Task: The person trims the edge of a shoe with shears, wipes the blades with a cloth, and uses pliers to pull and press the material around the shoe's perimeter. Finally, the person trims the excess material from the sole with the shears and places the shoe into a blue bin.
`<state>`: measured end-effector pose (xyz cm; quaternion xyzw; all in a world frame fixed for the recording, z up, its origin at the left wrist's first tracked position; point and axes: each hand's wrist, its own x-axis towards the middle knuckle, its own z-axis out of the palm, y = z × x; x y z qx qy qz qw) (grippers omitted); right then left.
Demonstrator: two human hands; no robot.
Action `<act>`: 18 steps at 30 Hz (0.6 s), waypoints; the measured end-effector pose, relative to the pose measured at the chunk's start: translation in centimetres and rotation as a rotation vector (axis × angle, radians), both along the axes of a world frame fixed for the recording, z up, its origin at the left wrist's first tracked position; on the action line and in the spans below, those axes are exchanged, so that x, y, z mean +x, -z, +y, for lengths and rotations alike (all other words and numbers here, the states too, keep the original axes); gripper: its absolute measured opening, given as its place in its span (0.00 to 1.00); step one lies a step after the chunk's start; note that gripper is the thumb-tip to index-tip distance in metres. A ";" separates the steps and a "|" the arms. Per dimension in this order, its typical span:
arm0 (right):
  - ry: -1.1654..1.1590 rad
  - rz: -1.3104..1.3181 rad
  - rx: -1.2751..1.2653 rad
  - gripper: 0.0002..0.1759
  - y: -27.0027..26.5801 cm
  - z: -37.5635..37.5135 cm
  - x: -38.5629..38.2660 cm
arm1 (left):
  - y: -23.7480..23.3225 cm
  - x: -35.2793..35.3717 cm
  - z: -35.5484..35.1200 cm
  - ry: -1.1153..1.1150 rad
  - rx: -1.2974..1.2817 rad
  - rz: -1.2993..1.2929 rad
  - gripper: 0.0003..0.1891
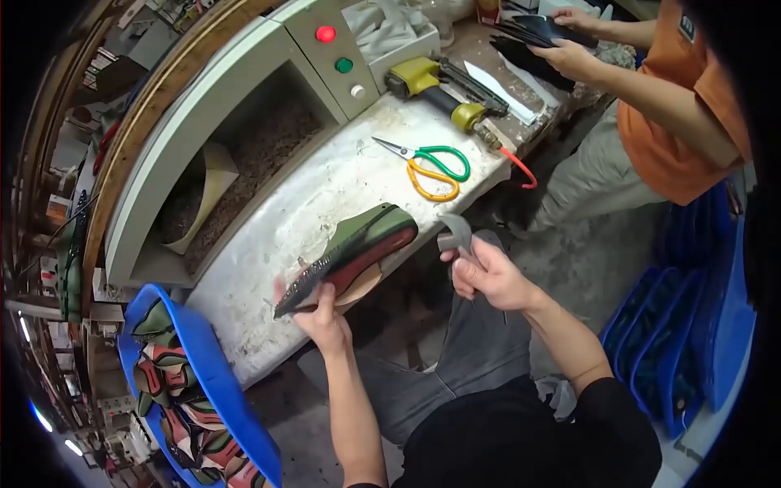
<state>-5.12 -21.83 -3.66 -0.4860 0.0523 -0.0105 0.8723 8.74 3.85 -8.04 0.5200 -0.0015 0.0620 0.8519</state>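
My left hand (324, 319) grips the toe end of a shoe upper on a green shoe last (374, 228). The upper is black, with a reddish-brown insole facing me and a pale flap along its lower edge. It is tilted over the front edge of the white worktop (268, 305). To its right, my right hand (488, 272) is closed around lasting pincers (457, 231), whose curved metal head points up and left, apart from the shoe. The palm hides most of the handles.
Scissors (431, 167) and a yellow-black nail gun (443, 91) with a red hose lie on the worktop. A machine housing (313, 57) with buttons stands behind. A blue bin (207, 358) of lasts is at left; blue crates (659, 325) and a person in orange (663, 122) are at right.
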 end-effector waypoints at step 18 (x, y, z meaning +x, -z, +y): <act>-0.332 -0.153 -0.887 0.10 0.8 2.7 5.1 | -7.6 4.2 0.9 0.562 1.419 -0.744 0.33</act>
